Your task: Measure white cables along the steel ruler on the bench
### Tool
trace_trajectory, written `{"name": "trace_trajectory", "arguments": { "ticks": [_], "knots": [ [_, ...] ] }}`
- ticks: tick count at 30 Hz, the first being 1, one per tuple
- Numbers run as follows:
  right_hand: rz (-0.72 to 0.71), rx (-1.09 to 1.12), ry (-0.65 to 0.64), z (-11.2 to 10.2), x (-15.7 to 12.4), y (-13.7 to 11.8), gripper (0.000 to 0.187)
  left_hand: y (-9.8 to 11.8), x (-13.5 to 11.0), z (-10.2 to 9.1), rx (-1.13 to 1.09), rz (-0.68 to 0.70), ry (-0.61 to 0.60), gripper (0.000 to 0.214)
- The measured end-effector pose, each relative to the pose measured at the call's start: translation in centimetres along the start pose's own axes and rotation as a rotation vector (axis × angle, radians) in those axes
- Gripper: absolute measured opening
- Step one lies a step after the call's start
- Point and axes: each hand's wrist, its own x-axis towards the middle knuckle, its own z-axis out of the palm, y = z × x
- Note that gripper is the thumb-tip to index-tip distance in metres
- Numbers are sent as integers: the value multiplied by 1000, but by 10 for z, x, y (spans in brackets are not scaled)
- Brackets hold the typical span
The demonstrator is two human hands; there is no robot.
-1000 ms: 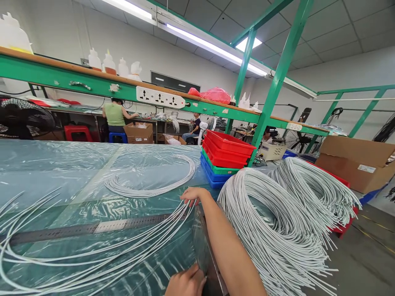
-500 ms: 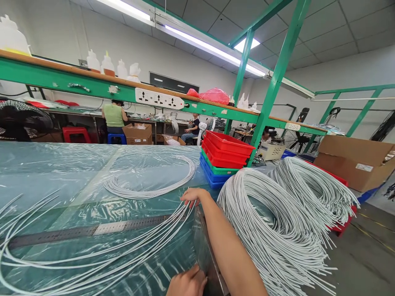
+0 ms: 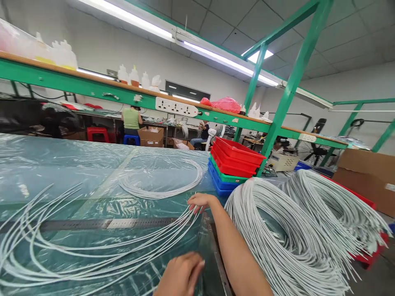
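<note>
Several thin white cables (image 3: 123, 248) lie in a loose loop over the film-covered table, their right ends gathered beside the metal block. My right hand (image 3: 199, 201) is closed round these ends, fingers bent down over them. Nearer to me, my left hand (image 3: 182, 271) is curled with its thumb against the fingers; what it holds, if anything, is hidden. Behind the cables a steel ruler (image 3: 129, 223) lies flat on the table. A metal block (image 3: 212, 250) stands between my left hand and my right forearm.
A smaller coil of white cables (image 3: 160, 194) lies farther back. Large cable bundles (image 3: 277, 222) are heaped on the right, by stacked red, green and blue trays (image 3: 237, 156). A green shelf frame (image 3: 123, 96) crosses behind the table. Co-workers sit at a far bench.
The view has turned a little to the left. My left hand has lifted slightly from beside the block, while my right hand stays on the cable ends.
</note>
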Motion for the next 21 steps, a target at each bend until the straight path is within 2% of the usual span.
{"name": "trace_trajectory", "arguments": {
  "ticks": [3,5,9,12,15,17,19,21],
  "knots": [
    [-90,133,-137,13,-12,-6,28,-6,19,-29,-123,-141,244,29],
    [-194,226,-233,25,-23,-9,40,-14,33,-45,-123,-242,350,25],
    [-339,410,-399,39,-35,-10,49,-39,49,-58,-35,-403,422,30],
    [-363,412,-431,44,-35,-7,49,-49,54,-54,17,-421,422,33],
    [-340,375,-395,46,-31,-3,45,-47,53,-49,66,-390,382,36],
    [-318,366,-327,44,-26,1,43,-46,45,-49,100,-364,332,36],
    [-309,399,-222,38,-19,5,40,-50,27,-53,141,-349,267,34],
    [-295,475,-67,29,-13,10,36,-61,-1,-64,190,-357,199,26]
  ]
}}
